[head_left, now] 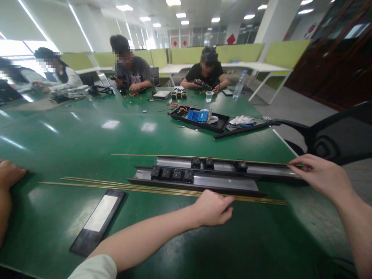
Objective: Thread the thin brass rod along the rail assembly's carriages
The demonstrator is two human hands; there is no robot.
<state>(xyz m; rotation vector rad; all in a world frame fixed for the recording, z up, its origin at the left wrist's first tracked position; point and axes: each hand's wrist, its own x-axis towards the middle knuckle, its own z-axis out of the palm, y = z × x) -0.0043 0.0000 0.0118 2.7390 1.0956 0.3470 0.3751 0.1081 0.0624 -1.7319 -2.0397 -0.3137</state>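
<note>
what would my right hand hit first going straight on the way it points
Likely the rear rail: the right hand is near its right end, but might skim over it, as depth is unclear.

You are in an open-plan office, with one big green table (72, 133) used as a workbench. Ceiling lights (124, 7) shine overhead, and pale blinds (14, 21) hang to your left. Beyond the table's far edge you see white desks (271, 66) with yellow-green dividers (241, 53); beside its right edge stands a mesh-backed chair (343, 133). The workshop side shows too: at the far edge a person (216, 71) holds a power drill (200, 82), and thin rods (162, 190) lie nearer you.
</note>
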